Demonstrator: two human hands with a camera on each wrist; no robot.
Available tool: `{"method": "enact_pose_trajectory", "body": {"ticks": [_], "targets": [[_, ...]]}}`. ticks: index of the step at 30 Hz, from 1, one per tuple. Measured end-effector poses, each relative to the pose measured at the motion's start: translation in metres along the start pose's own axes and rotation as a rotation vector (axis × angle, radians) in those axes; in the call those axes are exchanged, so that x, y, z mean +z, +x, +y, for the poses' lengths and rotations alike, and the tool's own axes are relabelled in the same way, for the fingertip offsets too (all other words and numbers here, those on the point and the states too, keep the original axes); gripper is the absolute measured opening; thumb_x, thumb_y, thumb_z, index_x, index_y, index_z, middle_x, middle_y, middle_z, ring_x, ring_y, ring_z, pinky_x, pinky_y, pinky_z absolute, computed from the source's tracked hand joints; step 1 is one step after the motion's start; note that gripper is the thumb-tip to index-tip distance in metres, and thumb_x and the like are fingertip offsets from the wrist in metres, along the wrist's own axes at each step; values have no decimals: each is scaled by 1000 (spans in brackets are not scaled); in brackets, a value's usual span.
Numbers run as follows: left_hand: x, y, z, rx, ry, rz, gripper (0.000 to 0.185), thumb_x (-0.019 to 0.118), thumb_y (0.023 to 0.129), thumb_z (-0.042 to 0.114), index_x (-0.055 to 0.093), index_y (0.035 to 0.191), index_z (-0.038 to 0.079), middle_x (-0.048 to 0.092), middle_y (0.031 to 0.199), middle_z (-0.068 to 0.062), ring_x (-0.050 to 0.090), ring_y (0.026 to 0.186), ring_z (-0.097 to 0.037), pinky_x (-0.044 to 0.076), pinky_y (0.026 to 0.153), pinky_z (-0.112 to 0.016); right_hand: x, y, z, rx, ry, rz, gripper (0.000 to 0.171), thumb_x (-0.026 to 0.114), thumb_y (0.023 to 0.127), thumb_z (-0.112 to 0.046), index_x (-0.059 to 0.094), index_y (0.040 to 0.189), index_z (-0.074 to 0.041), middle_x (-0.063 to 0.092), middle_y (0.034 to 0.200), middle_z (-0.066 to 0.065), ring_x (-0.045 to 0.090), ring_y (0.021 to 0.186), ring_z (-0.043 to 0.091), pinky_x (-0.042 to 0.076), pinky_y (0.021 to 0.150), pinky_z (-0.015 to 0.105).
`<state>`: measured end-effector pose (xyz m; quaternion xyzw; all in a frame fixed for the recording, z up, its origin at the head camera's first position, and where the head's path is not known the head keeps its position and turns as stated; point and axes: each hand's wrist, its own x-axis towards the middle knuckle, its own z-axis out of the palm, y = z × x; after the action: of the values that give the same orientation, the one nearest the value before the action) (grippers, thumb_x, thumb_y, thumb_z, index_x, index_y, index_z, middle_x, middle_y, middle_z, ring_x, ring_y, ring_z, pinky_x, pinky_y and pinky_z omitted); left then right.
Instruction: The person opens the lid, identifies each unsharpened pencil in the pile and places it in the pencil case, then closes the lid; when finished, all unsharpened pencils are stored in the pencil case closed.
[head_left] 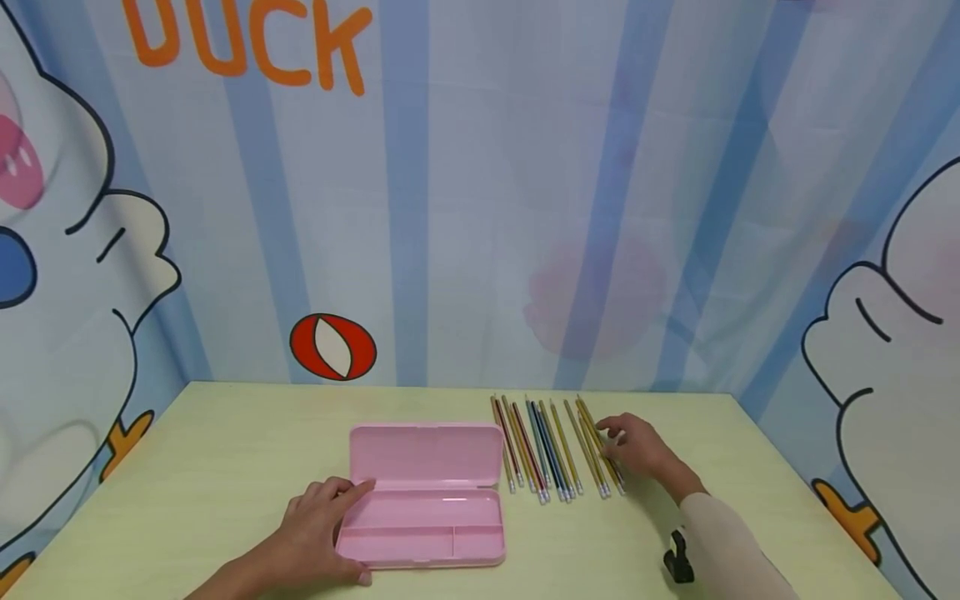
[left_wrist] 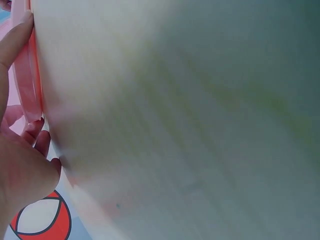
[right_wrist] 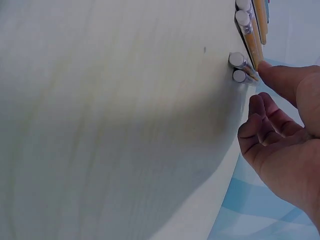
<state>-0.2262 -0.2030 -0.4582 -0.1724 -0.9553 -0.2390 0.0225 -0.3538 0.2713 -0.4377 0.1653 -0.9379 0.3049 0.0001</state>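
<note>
Two hands are apart: your left hand rests on the open pink plastic pencil case; your right hand seemingly touches the coloured pencils. Orange "DUCK" lettering above.

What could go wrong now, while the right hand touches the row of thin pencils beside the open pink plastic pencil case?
The right hand touches only the outermost yellow pencils; a nudge could roll them into the tightly packed row of thin pencils and scatter it.

The left hand rests only on one end of the open pink plastic pencil case, so the case may slide.
</note>
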Motion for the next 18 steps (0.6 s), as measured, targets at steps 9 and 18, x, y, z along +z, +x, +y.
{"method": "enact_pose_trajectory", "body": {"ticks": [9,18], "targets": [[0,0,2,7,5,15,111,91,51,59,52,146,15,50,122,1,42,105,-17,35,89,-44,3,3,-3,-14,3,-6,37,68,87,3,61,122,12,65,97,18,65,88,32,54,71,40],[-1,0,2,2,-3,1,113,91,51,61,51,146,14,50,123,-1,42,106,-18,35,90,-45,4,4,-6,14,-6,-14,42,70,86,2,59,126,9,65,96,17,65,86,27,53,71,40]]}}
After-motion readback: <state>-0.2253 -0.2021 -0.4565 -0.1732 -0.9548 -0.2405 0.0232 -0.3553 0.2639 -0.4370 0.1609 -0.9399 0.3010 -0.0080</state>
